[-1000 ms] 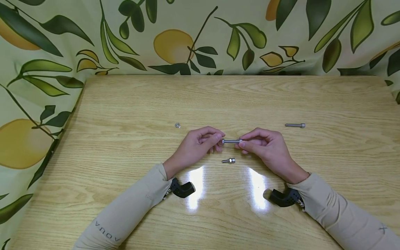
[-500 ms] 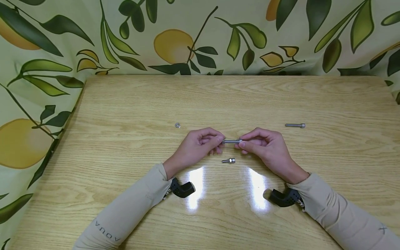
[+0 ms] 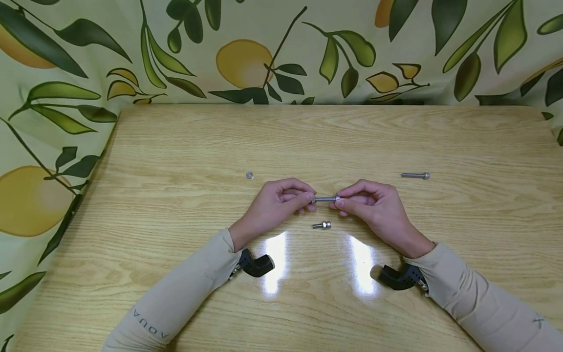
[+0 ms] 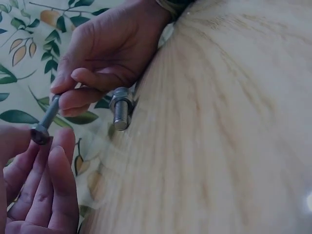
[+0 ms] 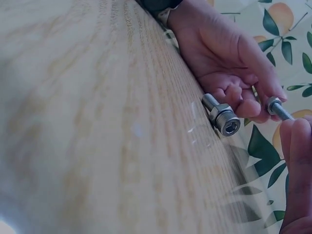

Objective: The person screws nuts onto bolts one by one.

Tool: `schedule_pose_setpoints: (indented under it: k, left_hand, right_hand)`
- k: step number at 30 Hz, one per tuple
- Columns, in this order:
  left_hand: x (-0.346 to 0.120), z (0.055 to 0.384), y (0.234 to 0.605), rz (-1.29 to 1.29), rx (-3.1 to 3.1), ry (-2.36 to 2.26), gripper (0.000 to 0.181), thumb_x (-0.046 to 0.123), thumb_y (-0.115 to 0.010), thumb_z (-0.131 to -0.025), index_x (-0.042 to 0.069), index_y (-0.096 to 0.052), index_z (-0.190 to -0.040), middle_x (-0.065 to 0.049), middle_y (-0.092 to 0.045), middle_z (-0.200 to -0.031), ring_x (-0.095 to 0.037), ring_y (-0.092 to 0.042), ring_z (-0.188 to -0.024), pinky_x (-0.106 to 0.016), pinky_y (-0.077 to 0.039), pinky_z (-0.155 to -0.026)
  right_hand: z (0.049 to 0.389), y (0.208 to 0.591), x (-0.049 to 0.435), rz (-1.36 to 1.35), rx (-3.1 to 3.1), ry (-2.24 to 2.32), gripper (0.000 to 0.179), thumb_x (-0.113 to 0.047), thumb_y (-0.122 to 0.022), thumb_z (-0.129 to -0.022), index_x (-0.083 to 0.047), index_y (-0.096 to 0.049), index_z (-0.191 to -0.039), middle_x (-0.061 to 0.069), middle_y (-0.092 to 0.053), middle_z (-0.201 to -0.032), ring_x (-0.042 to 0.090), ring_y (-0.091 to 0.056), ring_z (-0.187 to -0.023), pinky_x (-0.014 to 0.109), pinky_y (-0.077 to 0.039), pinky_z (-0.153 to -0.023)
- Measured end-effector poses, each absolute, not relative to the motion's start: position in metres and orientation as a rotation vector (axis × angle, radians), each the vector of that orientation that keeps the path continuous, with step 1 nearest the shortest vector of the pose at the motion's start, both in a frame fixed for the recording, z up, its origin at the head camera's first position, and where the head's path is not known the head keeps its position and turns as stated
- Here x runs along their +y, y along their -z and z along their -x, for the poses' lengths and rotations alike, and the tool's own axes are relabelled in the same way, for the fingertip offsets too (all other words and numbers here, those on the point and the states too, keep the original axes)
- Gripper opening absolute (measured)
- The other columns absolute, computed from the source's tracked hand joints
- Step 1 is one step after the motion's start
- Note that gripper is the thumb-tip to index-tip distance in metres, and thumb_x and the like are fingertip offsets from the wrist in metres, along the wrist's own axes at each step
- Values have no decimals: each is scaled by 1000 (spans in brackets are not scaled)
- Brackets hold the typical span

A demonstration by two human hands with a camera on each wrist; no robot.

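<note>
Sleeves are reaching in from the surface's near side, a black wrist camera showing at the left cuff.

Short bolt: lying on the surface, roughly midway between left and right edges, already carrying a nut just beside its head.

Just beyond it, the right hand is pinching the head end of a long bolt; the bolt is pointing toward the left edge. The left hand is pinching the held nut, which is sitting at the bolt's tip. Thread engagement: cannot tell.

Step in hand (judged): starting the nut onto the bolt. Next move seems to be calling for keeping both in line, the right hand steadying the head while the left fingers are turning the nut; a tilt could cross the thread.

Farther back, a loose nut is lying toward the left edge and a spare bolt toward the right edge, both apparently waiting. A curtain is hanging beyond the back edge.
</note>
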State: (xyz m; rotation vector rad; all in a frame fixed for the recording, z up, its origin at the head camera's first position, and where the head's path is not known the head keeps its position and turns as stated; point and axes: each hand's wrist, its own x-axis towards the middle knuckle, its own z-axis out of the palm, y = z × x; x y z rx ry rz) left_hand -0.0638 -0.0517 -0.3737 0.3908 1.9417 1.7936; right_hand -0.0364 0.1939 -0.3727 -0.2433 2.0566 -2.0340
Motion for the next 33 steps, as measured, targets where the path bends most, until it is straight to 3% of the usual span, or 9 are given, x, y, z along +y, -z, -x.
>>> schedule_pose_setpoints:
  k: [4, 8, 13, 21, 24, 30, 33]
  left_hand:
    - [-53, 65, 374, -373, 1930, -1803, 19, 22, -73, -88, 13, -70, -105, -5, -76, -99, -14, -73, -94, -26, -58, -82]
    - [-54, 66, 374, -378, 1910, -1858, 19, 21, -66, -93, 9, -69, -108, -10, -74, -105, -17, -72, -95, -31, -59, -85]
    - [-51, 65, 371, -342, 1965, -1820, 23, 28, -59, -98, 8, -69, -104, -11, -74, -98, -16, -72, -85, -30, -60, -73]
    - [-50, 63, 368, -331, 1938, -1803, 18, 24, -65, -94, 8, -69, -102, -14, -76, -91, -17, -73, -78, -25, -56, -62]
    - [-51, 62, 370, -317, 1892, -1833, 18, 22, -69, -91, 9, -69, -103, -12, -77, -92, -18, -74, -83, -24, -56, -65]
    - [-53, 63, 370, -303, 1866, -1860, 23, 20, -77, -84, 11, -71, -104, -5, -75, -100, -14, -74, -93, -26, -59, -82]
    - [-53, 62, 369, -304, 1866, -1867, 22, 18, -78, -84, 11, -72, -103, -4, -76, -98, -13, -73, -91, -25, -59, -82]
  right_hand:
    - [36, 373, 194, 254, 2058, 2034, 22, -6, -72, -86, 4, -65, -104, 1, -78, -92, 14, -75, -84, 25, -61, -71]
    - [36, 372, 193, 268, 2052, 2052, 21, -5, -72, -86, 5, -65, -103, 0, -78, -91, 14, -76, -81, 25, -61, -70]
    - [36, 372, 193, 293, 2054, 2082, 20, -3, -71, -86, 6, -65, -103, 1, -78, -91, 14, -76, -81, 25, -61, -70]
    - [33, 371, 193, 312, 2075, 2087, 19, -2, -71, -86, 6, -66, -103, 3, -78, -92, 15, -76, -81, 26, -61, -69]
    - [32, 371, 193, 314, 2087, 2073, 18, -3, -71, -86, 5, -66, -102, 3, -78, -91, 15, -75, -79, 26, -61, -68]
    - [32, 372, 192, 274, 2090, 2042, 24, -6, -72, -87, 8, -65, -106, 1, -78, -91, 15, -76, -82, 29, -61, -70]
    - [33, 372, 193, 271, 2068, 2025, 29, -7, -71, -88, 11, -64, -109, 3, -78, -92, 16, -76, -87, 30, -61, -72]
